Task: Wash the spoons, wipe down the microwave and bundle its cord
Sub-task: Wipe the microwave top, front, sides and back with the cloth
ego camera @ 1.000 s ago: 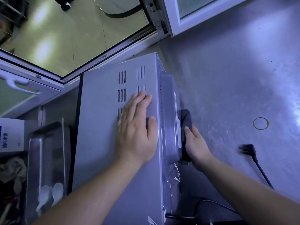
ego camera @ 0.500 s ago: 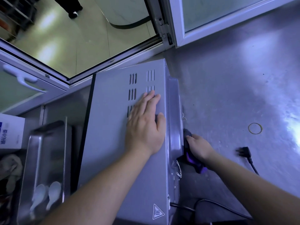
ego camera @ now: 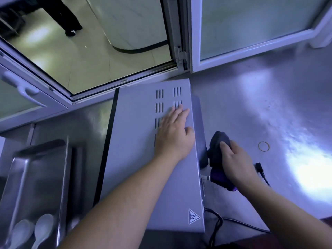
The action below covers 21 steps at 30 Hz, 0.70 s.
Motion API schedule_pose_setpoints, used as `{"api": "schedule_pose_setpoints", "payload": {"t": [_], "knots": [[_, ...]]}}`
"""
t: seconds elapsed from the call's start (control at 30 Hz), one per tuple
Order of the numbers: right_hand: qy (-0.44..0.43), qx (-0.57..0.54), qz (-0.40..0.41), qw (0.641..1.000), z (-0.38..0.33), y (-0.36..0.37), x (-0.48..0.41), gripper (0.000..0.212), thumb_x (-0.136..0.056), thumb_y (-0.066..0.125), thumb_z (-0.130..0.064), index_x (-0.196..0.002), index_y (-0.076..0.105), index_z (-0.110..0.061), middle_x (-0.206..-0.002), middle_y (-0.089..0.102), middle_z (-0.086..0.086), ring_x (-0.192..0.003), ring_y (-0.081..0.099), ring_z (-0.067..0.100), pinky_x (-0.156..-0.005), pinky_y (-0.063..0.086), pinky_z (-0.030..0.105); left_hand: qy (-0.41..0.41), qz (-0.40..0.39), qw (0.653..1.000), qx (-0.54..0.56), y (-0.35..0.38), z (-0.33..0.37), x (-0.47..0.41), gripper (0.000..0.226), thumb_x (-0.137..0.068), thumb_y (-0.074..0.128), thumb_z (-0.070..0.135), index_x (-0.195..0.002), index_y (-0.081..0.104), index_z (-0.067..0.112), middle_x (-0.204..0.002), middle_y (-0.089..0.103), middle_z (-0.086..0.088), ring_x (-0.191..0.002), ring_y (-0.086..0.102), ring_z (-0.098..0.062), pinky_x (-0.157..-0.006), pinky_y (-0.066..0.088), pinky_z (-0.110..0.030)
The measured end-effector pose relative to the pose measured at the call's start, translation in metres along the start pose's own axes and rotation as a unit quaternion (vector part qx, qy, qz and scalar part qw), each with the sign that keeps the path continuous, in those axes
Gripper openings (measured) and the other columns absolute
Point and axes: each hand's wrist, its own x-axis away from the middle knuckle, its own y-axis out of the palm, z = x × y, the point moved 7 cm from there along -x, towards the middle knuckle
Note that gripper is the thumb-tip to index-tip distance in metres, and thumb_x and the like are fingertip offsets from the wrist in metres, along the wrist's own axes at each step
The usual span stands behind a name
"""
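A grey microwave stands on the steel counter with its back facing right. My left hand lies flat on its top near the vent slots, fingers together. My right hand presses a dark purple cloth against the microwave's back panel. The black cord leaves the lower back of the microwave and runs right; its plug lies on the counter beside my right wrist. Two white spoons rest in a steel tray at the lower left.
A rubber band lies on the steel counter to the right. The steel tray sits left of the microwave. An open window is behind, with a person's legs on the floor outside.
My right hand with the cloth slid down the microwave's back, then came up again. My left hand stayed flat on top. My view pulled back and tilted up.
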Motion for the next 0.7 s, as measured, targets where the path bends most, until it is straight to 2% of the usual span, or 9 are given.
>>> {"api": "schedule_pose_setpoints", "payload": {"t": [0.07, 0.17, 0.23, 0.33, 0.4, 0.47, 0.57, 0.63, 0.7], "knots": [[-0.004, -0.034, 0.014, 0.999, -0.013, -0.01, 0.035, 0.03, -0.1, 0.041, -0.037, -0.09, 0.052, -0.011, -0.08, 0.062, 0.007, -0.071, 0.055, 0.026, -0.062, 0.041, 0.036, 0.009, -0.04, 0.997, 0.066, -0.005, -0.005, -0.004, 0.06, -0.097, 0.05, 0.013, -0.155, 0.043, 0.023, -0.168, 0.028, 0.01, -0.157, 0.015, -0.009, -0.125, 0.009, -0.019], [-0.037, -0.029, 0.022, 0.999, -0.03, -0.01, 0.082, 0.027, -0.1, 0.043, -0.04, -0.091, 0.053, -0.016, -0.082, 0.066, 0.009, -0.076, 0.062, 0.029, -0.067, 0.049, 0.042, -0.005, -0.058, 0.985, 0.16, -0.03, -0.027, -0.001, 0.055, -0.094, 0.055, 0.002, -0.146, 0.054, 0.019, -0.163, 0.036, 0.006, -0.149, 0.033, -0.008, -0.101, 0.013, 0.007], [-0.067, 0.0, 0.04, 0.997, -0.036, -0.006, 0.106, 0.025, -0.103, 0.044, -0.038, -0.091, 0.052, -0.017, -0.079, 0.063, 0.008, -0.075, 0.06, 0.025, -0.065, 0.046, 0.039, 0.021, -0.03, 0.991, 0.128, -0.055, -0.051, 0.01, 0.049, -0.095, 0.056, 0.005, -0.142, 0.057, 0.016, -0.159, 0.041, 0.003, -0.145, 0.038, -0.011, -0.104, 0.015, 0.002], [-0.095, 0.031, 0.068, 0.993, -0.034, 0.011, 0.13, 0.02, -0.104, 0.046, -0.031, -0.089, 0.052, -0.019, -0.08, 0.062, 0.001, -0.075, 0.057, 0.013, -0.062, 0.042, 0.03, 0.035, 0.029, 0.999, 0.016, -0.087, -0.107, 0.043, 0.044, -0.096, 0.059, 0.019, -0.14, 0.058, 0.018, -0.156, 0.044, 0.003, -0.143, 0.042, -0.018, -0.117, 0.029, -0.027], [-0.103, 0.054, 0.074, 0.99, -0.024, 0.03, 0.137, 0.015, -0.103, 0.047, -0.026, -0.09, 0.052, -0.022, -0.085, 0.062, -0.002, -0.082, 0.058, 0.018, -0.066, 0.042, 0.037, -0.006, 0.053, 0.999, -0.003, -0.101, -0.15, 0.072, 0.047, -0.097, 0.06, 0.026, -0.144, 0.054, 0.019, -0.161, 0.037, 0.005, -0.145, 0.039, -0.018, -0.118, 0.031, -0.035], [-0.106, 0.103, 0.1, 0.984, -0.014, 0.049, 0.14, 0.01, -0.101, 0.048, -0.025, -0.106, 0.056, -0.021, -0.101, 0.063, 0.004, -0.097, 0.056, 0.031, -0.078, 0.043, 0.045, -0.043, 0.045, 0.997, 0.039, -0.104, -0.179, 0.098, 0.056, -0.098, 0.06, 0.03, -0.152, 0.044, 0.024, -0.167, 0.026, 0.011, -0.15, 0.03, -0.011, -0.121, 0.028, -0.036], [-0.048, 0.17, 0.132, 0.975, -0.003, 0.069, 0.141, 0.04, -0.1, 0.045, -0.034, -0.138, 0.048, -0.024, -0.131, 0.056, 0.01, -0.116, 0.047, 0.037, -0.097, 0.04, 0.049, -0.073, 0.013, 0.985, 0.154, -0.09, -0.19, 0.122, 0.066, -0.102, 0.058, 0.028, -0.161, 0.029, 0.027, -0.167, 0.015, 0.021, -0.153, 0.014, 0.002, -0.124, 0.016, -0.026], [-0.05, 0.194, 0.168, 0.965, -0.006, 0.073, 0.147, 0.047, -0.1, 0.047, -0.036, -0.145, 0.045, -0.024, -0.135, 0.053, 0.011, -0.119, 0.045, 0.037, -0.098, 0.039, 0.051, -0.094, 0.005, 0.974, 0.205, -0.082, -0.19, 0.131, 0.066, -0.104, 0.055, 0.03, -0.163, 0.024, 0.03, -0.166, 0.011, 0.026, -0.152, 0.009, 0.008, -0.123, 0.012, -0.022], [-0.086, 0.199, 0.198, 0.956, -0.009, 0.076, 0.151, 0.049, -0.097, 0.053, -0.033, -0.144, 0.048, -0.021, -0.129, 0.055, 0.013, -0.115, 0.047, 0.038, -0.095, 0.041, 0.053, -0.106, 0.011, 0.969, 0.221, -0.08, -0.19, 0.132, 0.064, -0.105, 0.052, 0.026, -0.162, 0.025, 0.032, -0.167, 0.01, 0.028, -0.147, 0.009, 0.016, -0.118, 0.012, -0.016]]}}
